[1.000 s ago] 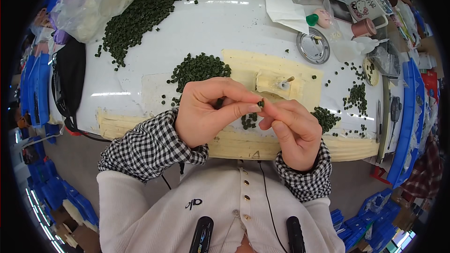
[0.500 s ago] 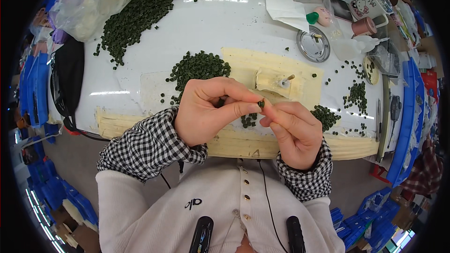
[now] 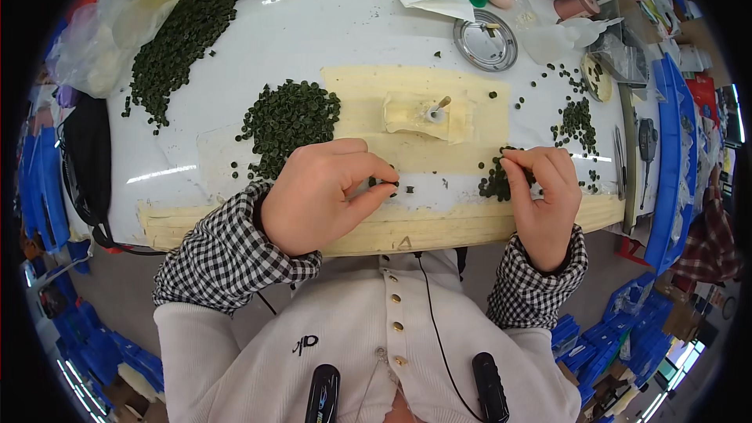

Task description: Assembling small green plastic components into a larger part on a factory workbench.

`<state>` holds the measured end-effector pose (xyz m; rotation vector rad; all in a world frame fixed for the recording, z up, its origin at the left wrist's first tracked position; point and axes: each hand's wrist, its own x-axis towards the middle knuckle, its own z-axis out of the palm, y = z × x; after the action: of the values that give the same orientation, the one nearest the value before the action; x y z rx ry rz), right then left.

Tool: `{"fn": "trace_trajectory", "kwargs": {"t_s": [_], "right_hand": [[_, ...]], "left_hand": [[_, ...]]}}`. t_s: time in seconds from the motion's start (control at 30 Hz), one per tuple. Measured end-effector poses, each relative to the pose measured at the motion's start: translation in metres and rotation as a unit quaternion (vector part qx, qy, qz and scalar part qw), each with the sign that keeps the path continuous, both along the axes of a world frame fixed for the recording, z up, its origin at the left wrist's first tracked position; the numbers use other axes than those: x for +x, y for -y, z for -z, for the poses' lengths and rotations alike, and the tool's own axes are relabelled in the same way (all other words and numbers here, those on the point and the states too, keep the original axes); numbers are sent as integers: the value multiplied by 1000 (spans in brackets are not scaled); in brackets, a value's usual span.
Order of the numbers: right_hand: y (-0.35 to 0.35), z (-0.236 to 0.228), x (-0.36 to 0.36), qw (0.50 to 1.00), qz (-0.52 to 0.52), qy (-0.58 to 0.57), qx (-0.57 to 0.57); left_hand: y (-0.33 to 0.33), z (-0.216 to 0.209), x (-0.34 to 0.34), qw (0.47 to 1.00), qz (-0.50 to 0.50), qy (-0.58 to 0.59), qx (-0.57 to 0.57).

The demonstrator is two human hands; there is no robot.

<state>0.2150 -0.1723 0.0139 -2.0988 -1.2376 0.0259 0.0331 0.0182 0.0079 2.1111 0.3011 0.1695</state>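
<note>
My left hand (image 3: 325, 196) is closed over the near part of the table, with a small dark green piece (image 3: 395, 184) pinched between thumb and forefinger. Its other fingers curl under, and what they may hold is mostly hidden. To the right, my right hand (image 3: 546, 196) has thumb and forefinger together, a dark green bit showing at their tips. It hovers at a small heap of green pieces (image 3: 493, 183) and partly covers it. Just beyond my left hand lies a bigger heap of such pieces (image 3: 290, 121). A few loose ones lie between the hands.
A cream block (image 3: 407, 115) with a short upright peg (image 3: 442, 106) stands on a taped yellowish sheet (image 3: 352, 94). Far left is a long green heap (image 3: 196, 31) beside plastic bags (image 3: 117, 31). A round metal dish (image 3: 486, 43), a scattered heap (image 3: 578, 119) and a blue bin (image 3: 670, 164) are right.
My hands were together over a small green piece; now they are apart. The right hand has moved right to the small heap, the left slightly left. The view has shifted a little.
</note>
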Motion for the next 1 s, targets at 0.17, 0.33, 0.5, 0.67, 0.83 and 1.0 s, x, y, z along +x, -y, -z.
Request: {"fn": "trace_trajectory", "kwargs": {"t_s": [0.17,0.33,0.5,0.67,0.83,1.0], "right_hand": [[-4,6,-11,996,-30,73,-37],[-6,13,-23,991,-10,128,-38],[-9,16,-25,994,-18,108,-21],[-12,16,-27,996,-53,66,-36],[-18,14,-28,995,-79,46,-50],[-18,15,-34,995,-57,-73,45]], "left_hand": [[-3,-4,2,999,21,-26,-18],[-12,-9,4,916,6,-66,-397],[-14,-2,3,820,-4,-40,-571],[-13,-12,7,822,-22,-86,-562],[-24,-8,2,833,43,-120,-538],[-15,0,4,816,8,-67,-573]]}}
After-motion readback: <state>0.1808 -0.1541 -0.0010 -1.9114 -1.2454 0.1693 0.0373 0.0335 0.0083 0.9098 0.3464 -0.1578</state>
